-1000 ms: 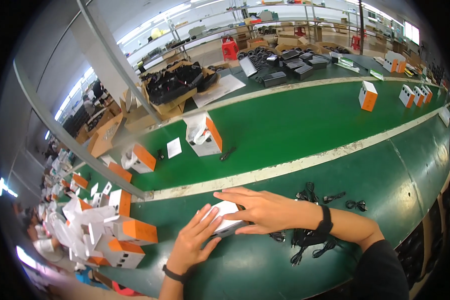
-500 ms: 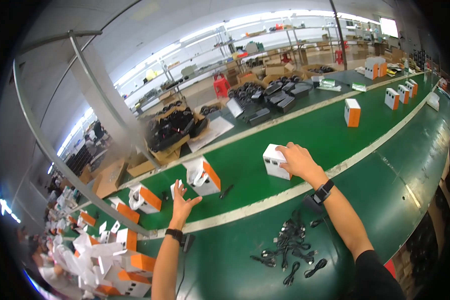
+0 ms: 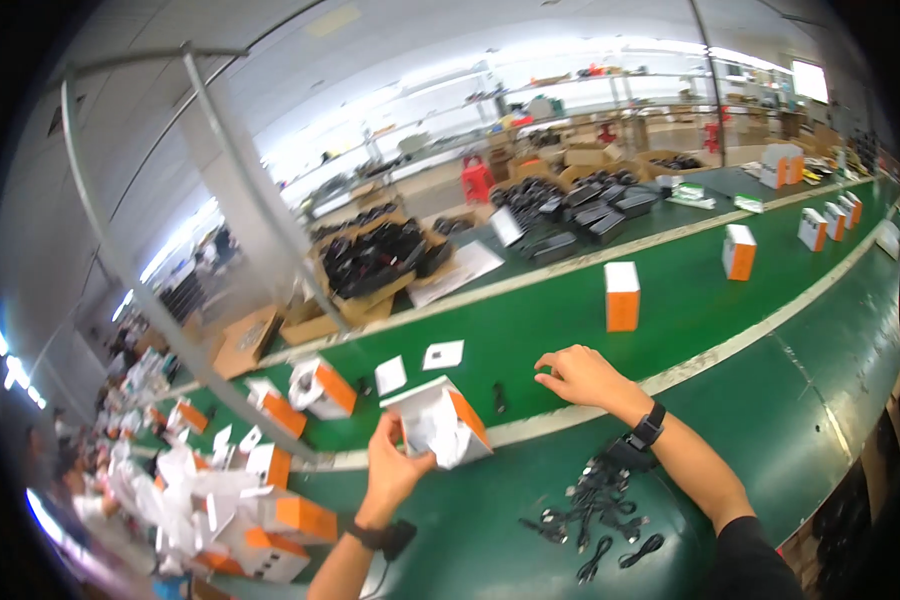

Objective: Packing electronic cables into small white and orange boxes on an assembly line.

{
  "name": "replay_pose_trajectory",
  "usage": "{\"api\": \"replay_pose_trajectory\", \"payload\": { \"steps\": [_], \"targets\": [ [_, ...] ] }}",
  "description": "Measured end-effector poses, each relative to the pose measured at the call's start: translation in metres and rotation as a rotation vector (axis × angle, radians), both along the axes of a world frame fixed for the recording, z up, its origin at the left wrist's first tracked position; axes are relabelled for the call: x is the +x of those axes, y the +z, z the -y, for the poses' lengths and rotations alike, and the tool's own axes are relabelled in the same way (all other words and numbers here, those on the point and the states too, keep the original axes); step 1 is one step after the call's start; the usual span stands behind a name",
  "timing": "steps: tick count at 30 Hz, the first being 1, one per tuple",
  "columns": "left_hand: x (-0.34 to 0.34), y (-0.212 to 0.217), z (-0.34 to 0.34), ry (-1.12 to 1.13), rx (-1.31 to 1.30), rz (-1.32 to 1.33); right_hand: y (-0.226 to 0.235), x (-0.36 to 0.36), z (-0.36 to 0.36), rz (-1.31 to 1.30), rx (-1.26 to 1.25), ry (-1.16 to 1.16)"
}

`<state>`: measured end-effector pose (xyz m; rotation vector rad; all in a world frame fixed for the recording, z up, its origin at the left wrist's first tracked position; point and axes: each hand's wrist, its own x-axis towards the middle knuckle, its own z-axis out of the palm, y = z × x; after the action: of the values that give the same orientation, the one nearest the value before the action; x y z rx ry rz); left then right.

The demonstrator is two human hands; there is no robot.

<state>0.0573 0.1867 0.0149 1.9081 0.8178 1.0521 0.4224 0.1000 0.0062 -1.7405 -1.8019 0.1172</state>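
While the left hand [image 3: 398, 468] grips the open white-and-orange carton [image 3: 466, 416] at the view's 6 o'clock, the right hand [image 3: 582, 378] hangs empty, half-curled.
Probably light, stiffish cardboard, easily dented; best held low by opposite walls.

The open box [image 3: 469, 415] looks smooth card, its bag [image 3: 436, 430] crinkled plastic; from here the bench [image 3: 750, 400] seems glossy, the post [image 3: 260, 193] dull metal.

Brightly lit, edges bowed (corners black)
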Motion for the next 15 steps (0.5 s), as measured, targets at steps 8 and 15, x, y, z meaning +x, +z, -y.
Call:
{"api": "replay_pose_trajectory", "payload": {
  "steps": [8, 15],
  "targets": [
    [-0.14, -0.033, 0.185, 0.133, -0.27, 0.075, -0.058, -0.118, -0.084, 0.369, -0.147, 0.017],
    [-0.106, -0.031, 0.206, 0.324, -0.228, 0.306, -0.073, -0.102, -0.108, 0.413, -0.007, 0.015]
  ]
}}
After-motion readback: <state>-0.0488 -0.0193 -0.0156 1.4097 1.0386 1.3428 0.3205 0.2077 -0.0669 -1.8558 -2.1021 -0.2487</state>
